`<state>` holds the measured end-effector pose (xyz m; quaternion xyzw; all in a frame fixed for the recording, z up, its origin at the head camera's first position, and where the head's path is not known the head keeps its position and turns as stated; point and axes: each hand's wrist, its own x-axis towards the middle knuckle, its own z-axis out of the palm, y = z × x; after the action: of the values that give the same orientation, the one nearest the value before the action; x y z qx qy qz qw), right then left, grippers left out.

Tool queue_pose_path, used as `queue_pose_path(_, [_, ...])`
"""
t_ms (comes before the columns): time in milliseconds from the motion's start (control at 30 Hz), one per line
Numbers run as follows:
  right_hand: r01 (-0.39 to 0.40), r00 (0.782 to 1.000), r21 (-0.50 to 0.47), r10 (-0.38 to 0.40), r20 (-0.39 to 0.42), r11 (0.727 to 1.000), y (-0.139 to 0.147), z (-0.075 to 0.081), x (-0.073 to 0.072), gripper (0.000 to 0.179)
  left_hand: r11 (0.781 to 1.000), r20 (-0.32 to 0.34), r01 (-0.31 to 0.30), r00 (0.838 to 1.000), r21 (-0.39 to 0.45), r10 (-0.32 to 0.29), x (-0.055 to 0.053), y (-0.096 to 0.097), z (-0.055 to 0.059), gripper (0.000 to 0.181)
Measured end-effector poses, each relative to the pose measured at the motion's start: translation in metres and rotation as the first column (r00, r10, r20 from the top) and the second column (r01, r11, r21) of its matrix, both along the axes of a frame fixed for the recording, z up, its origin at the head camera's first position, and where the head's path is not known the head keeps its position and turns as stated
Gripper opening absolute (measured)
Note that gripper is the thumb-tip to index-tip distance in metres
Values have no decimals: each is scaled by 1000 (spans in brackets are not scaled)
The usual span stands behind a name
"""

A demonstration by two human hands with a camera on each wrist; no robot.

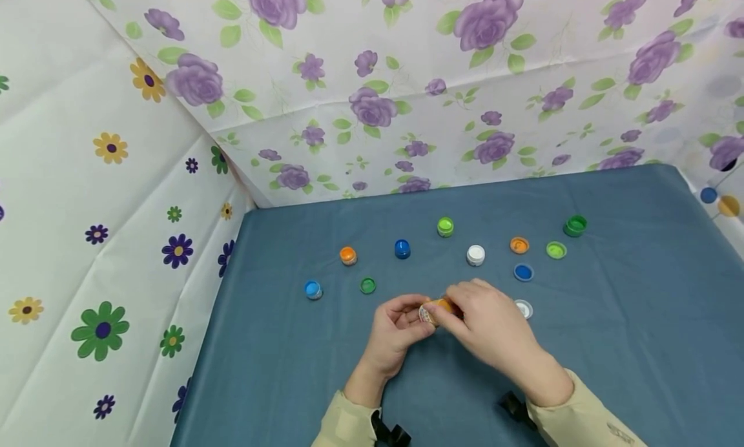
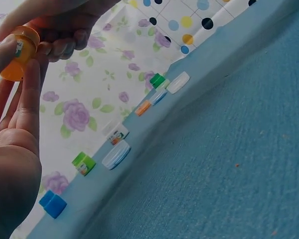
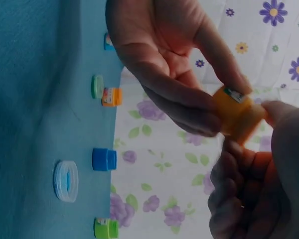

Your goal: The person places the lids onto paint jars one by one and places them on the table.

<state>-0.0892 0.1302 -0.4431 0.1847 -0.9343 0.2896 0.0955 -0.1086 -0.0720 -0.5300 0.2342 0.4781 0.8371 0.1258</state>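
A small yellow-orange paint jar [image 1: 431, 312] with a printed label is up off the table between my two hands. My left hand [image 1: 394, 336] pinches its labelled body between thumb and fingertips. The right hand [image 1: 494, 327] grips the other end, thumb along the side and fingers bent. In the right wrist view the jar [image 3: 234, 112] is tilted, and its right end is partly covered by the right thumb and fingers. The left wrist view shows the jar [image 2: 21, 57] with orange-yellow paint showing through and the left palm below it.
Paint jars stand around: light blue [image 1: 313, 291], orange [image 1: 348, 256], blue [image 1: 402, 249], light green [image 1: 445, 227], white [image 1: 475, 256], dark green [image 1: 575, 226]. Loose lids lie among them: green [image 1: 368, 285], orange [image 1: 519, 245], light green [image 1: 556, 250], blue [image 1: 524, 272], whitish [image 1: 525, 309]. Flowered cloth hangs behind.
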Motion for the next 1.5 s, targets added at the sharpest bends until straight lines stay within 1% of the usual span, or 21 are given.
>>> queue_pose_path(67, [43,995,5,-44,85,999,-2,2,-1,59,1000,-21,7,1000,-2,-7,0,1,0,38])
queue_pose_path(167, [107,966,-12,-101,239,994,-4,4,-2,71,1000,-23,-8,1000,-23,7,0,2,2,38])
queue_pose_path(200, [123,955,-20,-113,273,992,-3,4,-2,73,999,-15,-18,1000,-32,17,0,3,2,37])
queue_pose_path(267, [134,952,-45,-115,285,990,0,3,-2,68,998,8,-38,999,-47,39,1,4,4,34])
queue_pose_path(333, [93,968,-94,-67,243,991,5,2,-2,52,997,27,-58,998,-52,59,1,5,5,30])
queue_pose_path(400, [-2,987,-133,23,158,991,11,0,-2,29,996,39,-75,996,-52,77,1,5,6,27])
queue_pose_path(433, [-60,991,-146,76,109,988,14,0,-2,28,995,43,-82,995,-51,85,1,5,6,26])
queue_pose_path(500, [-163,985,-137,168,27,977,17,-1,-1,41,995,51,-90,994,-53,92,1,5,7,25])
queue_pose_path(567, [-221,975,-96,218,-38,970,18,-2,-1,46,995,57,-87,994,-56,91,2,3,6,25])
queue_pose_path(633, [-222,973,-51,218,-77,974,15,-3,0,41,995,57,-86,994,-58,89,4,2,5,26])
queue_pose_path(700, [-189,978,-10,187,-87,982,10,-5,1,36,995,43,-83,995,-48,86,6,0,3,29])
queue_pose_path(833, [-87,994,26,89,-69,996,2,-7,3,23,997,-52,-72,996,-6,72,8,1,1,32])
queue_pose_path(933, [3,1000,16,-3,8,1000,0,-3,3,47,998,-121,-56,991,22,58,9,4,4,35])
queue_pose_path(1000, [58,995,-2,-57,81,998,1,2,3,59,998,-146,-53,988,26,56,8,7,6,36])
queue_pose_path(1100, [93,988,-49,-85,131,994,7,5,3,55,998,-148,-67,987,11,68,7,9,9,39])
queue_pose_path(1167, [54,992,-93,-43,122,994,14,5,3,38,996,-123,-88,989,-11,86,6,10,10,41])
queue_pose_path(1233, [-26,996,-115,36,81,993,21,4,3,21,993,-78,-113,991,-36,110,4,10,11,39])
queue_pose_path(1300, [-126,990,-114,132,51,985,25,3,3,31,990,-31,-131,991,-48,129,4,9,11,37])
queue_pose_path(1367, [-201,979,-93,203,9,975,26,2,1,42,989,-7,-140,990,-48,140,3,9,11,35])
queue_pose_path(1433, [-236,972,-65,234,-36,970,23,1,-1,43,990,-6,-141,990,-28,141,3,8,11,33])
queue_pose_path(1500, [-235,971,-48,232,-62,971,18,-1,-3,42,990,-15,-143,990,-2,143,3,8,11,32])
